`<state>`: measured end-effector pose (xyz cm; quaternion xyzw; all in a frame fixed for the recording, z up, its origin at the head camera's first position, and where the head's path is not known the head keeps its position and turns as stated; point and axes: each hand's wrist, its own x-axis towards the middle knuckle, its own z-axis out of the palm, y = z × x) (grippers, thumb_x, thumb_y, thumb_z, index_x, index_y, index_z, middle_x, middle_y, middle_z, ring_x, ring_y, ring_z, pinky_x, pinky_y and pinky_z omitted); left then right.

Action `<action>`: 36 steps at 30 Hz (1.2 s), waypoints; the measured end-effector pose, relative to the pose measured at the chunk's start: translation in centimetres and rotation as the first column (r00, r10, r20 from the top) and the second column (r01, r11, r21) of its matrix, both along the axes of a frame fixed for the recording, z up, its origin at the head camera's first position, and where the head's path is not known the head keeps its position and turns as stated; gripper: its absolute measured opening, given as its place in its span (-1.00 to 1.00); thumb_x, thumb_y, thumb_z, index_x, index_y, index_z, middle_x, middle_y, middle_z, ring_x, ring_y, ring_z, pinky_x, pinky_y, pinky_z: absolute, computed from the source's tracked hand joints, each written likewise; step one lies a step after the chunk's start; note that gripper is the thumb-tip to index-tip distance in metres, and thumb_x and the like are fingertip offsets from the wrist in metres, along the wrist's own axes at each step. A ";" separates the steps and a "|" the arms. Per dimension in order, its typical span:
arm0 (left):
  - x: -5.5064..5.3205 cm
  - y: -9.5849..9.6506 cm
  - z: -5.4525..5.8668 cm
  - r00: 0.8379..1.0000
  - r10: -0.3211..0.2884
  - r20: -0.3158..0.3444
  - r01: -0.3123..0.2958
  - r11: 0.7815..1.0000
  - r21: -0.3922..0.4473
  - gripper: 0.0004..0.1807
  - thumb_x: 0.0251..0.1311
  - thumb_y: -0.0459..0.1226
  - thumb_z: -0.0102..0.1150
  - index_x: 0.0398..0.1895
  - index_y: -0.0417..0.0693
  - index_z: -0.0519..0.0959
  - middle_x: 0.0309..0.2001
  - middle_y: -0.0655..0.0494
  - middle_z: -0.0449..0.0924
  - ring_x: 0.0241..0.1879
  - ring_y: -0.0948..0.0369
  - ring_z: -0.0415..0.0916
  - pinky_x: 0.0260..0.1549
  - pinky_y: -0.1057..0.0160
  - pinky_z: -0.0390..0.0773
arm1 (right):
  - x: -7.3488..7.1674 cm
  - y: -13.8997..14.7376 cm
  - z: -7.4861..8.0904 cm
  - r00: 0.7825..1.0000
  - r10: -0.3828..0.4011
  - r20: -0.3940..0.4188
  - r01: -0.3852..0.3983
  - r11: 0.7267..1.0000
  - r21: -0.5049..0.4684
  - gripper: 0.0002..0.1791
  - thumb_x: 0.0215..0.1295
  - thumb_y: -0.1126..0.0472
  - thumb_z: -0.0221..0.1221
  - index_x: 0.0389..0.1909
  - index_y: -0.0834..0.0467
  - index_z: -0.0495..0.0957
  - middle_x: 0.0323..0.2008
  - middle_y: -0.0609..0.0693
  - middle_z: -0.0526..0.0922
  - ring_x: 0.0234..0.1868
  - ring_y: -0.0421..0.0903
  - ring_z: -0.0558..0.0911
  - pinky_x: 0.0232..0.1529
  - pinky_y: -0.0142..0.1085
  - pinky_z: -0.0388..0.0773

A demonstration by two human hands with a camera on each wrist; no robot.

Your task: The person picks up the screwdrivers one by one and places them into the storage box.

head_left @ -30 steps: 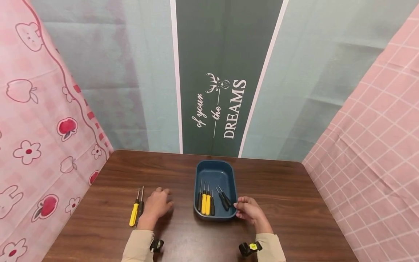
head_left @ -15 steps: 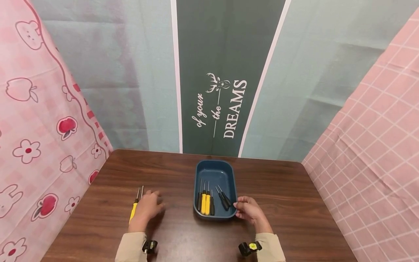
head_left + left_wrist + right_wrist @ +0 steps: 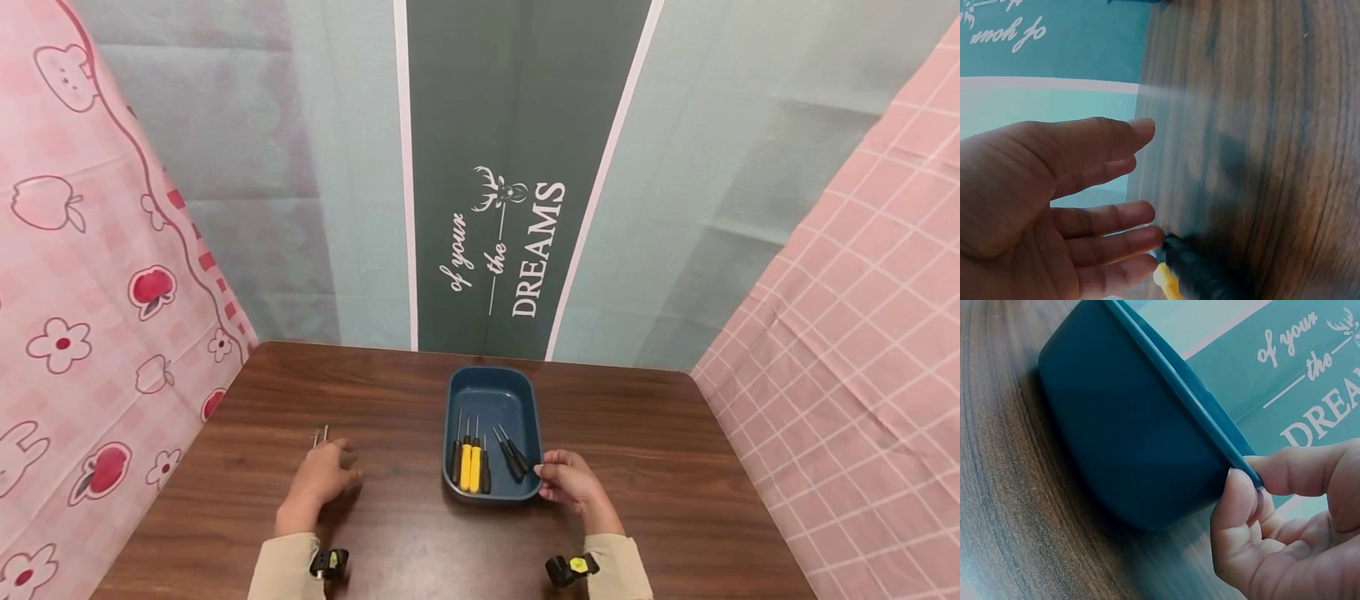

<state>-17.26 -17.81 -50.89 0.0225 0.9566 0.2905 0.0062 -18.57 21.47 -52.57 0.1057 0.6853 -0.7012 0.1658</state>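
My left hand point(image 3: 321, 477) hovers over two screwdrivers on the table, its fingers loosely extended and holding nothing. In the head view it hides their handles, leaving only the metal shafts point(image 3: 326, 432) visible. The left wrist view shows a black screwdriver handle point(image 3: 1200, 269) and a yellow one point(image 3: 1169, 282) right by the fingertips. With thumb and fingers, my right hand point(image 3: 572, 482) pinches the rim of a blue tray point(image 3: 495, 402) at its near right corner. Inside lie yellow-handled screwdrivers point(image 3: 471, 468) and several black ones, two of them small black screwdrivers point(image 3: 513, 460) at the right.
The brown wooden table point(image 3: 397, 542) reaches back to a grey-green backdrop point(image 3: 517, 100) with printed lettering. Pink cloths hang on both sides, a patterned cloth point(image 3: 97, 275) at left and a checked cloth point(image 3: 862, 317) at right.
My left hand has moved left, from beside the two loose screwdrivers to over them, covering their handles. The right hand and the tray have stayed in place.
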 end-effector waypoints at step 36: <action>0.2 -5.3 0.0 0.951 0.191 0.243 -0.236 0.956 0.172 -0.47 -0.19 -0.41 0.33 -0.07 -0.46 0.44 -0.18 -0.40 0.50 -0.24 -0.15 0.44 -0.26 -0.07 0.47 | -0.1 0.1 -0.1 1.000 0.004 -0.002 -0.004 1.000 0.001 -0.69 0.15 0.47 0.10 -0.13 0.44 0.22 -0.54 0.06 0.39 -0.58 -0.12 0.43 -0.55 -0.36 0.54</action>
